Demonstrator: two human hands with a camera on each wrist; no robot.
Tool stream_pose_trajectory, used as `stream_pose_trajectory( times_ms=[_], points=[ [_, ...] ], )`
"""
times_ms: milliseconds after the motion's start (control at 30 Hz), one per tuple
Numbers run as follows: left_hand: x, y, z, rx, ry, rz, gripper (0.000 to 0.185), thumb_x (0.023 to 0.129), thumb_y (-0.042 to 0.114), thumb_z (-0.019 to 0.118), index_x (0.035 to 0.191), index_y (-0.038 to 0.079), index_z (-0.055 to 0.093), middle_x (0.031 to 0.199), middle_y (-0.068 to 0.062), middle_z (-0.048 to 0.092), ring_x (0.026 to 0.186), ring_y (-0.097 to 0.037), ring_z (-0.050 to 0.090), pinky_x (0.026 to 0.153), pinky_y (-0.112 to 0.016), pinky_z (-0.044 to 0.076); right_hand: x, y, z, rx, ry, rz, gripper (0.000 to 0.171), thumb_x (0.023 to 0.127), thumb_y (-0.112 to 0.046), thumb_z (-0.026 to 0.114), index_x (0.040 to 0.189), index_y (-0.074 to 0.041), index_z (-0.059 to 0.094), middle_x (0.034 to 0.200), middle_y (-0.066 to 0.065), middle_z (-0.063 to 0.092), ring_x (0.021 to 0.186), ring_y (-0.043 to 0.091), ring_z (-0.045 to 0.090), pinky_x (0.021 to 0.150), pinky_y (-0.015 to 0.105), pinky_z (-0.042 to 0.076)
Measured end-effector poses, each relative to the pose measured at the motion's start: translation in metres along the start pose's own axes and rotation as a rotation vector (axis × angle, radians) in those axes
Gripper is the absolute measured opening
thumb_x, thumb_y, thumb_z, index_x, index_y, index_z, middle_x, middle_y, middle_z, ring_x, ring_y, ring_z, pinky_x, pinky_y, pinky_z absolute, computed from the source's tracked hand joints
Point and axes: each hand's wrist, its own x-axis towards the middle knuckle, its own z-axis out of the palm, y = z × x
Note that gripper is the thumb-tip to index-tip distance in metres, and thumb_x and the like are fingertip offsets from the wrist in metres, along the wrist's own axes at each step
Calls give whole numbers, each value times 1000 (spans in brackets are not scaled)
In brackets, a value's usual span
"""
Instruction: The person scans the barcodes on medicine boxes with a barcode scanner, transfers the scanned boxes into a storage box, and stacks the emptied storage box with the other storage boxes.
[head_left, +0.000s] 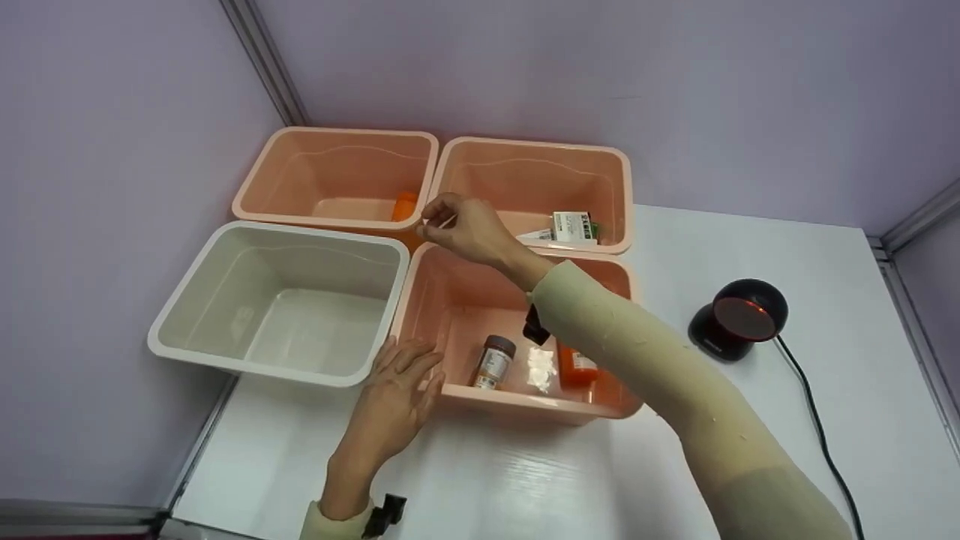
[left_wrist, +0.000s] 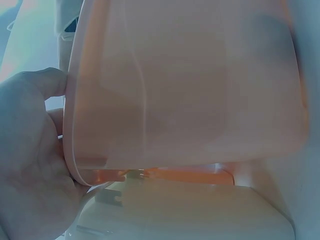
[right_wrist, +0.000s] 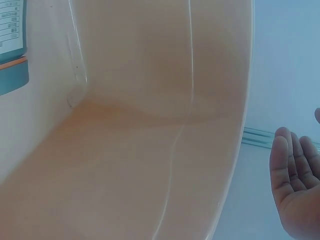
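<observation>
My left hand (head_left: 394, 401) rests at the front left corner of the near pink bin (head_left: 517, 403), its fingers laid along the rim beside the white bin (head_left: 262, 369). In the left wrist view, that hand (left_wrist: 32, 155) touches the pink bin's edge. Over the spot where the bins meet, my right hand (head_left: 469, 229) hovers with fingers loosely bent, holding nothing. The near pink bin contains a dark-capped bottle (head_left: 495, 362) with a pale label and an orange bottle (head_left: 576, 366), partly behind the right sleeve. The right wrist view shows a labelled bottle (right_wrist: 12, 45) at its edge.
A back left pink bin (head_left: 337, 135) holds an orange item (head_left: 405, 205). In the back right pink bin (head_left: 540, 145) are a white box (head_left: 574, 226) and other packaging. A black scanner-like device (head_left: 739, 319) with a cable (head_left: 817, 427) stands at right. Walls enclose the table.
</observation>
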Motion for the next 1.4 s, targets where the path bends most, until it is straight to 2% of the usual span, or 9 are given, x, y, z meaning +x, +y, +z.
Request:
stream_pose_trajectory(
  times_ms=[267,600,1000,1167,1400],
  points=[
    [-1,-1,1,-7,-4,-14,31,95,34,52,116,17,66,124,3,62,125,-16,51,120,-36,19,-10,-1,-2,4,-26,-7,29,85,-33,66,105,-13,64,95,-4,66,84,10,62,76,23,54],
    [1,-2,1,2,6,19,36,98,38,45,116,16,66,124,2,62,124,-18,52,120,-38,19,-27,-2,-8,-19,-49,-64,21,83,-30,69,100,-17,65,92,-3,66,82,11,63,75,23,54],
    [-1,-3,-1,-15,-12,0,32,96,35,50,116,16,66,126,1,60,126,-19,50,121,-37,17,-42,14,-10,-73,-119,-89,18,83,-26,69,96,-14,67,88,-3,68,82,8,64,76,22,55],
    [0,-3,-1,-10,-4,4,32,96,34,51,116,16,66,125,0,61,126,-18,50,120,-38,18,-46,21,-9,-137,-167,-93,20,82,-28,69,94,-12,68,85,-2,69,78,9,64,72,23,55],
    [-1,-3,0,-8,1,8,31,95,34,52,116,16,66,124,0,62,125,-18,50,120,-38,19,-50,34,-4,-195,-266,-106,13,82,-22,69,90,-11,69,82,2,69,74,10,63,68,24,54]
  ],
)
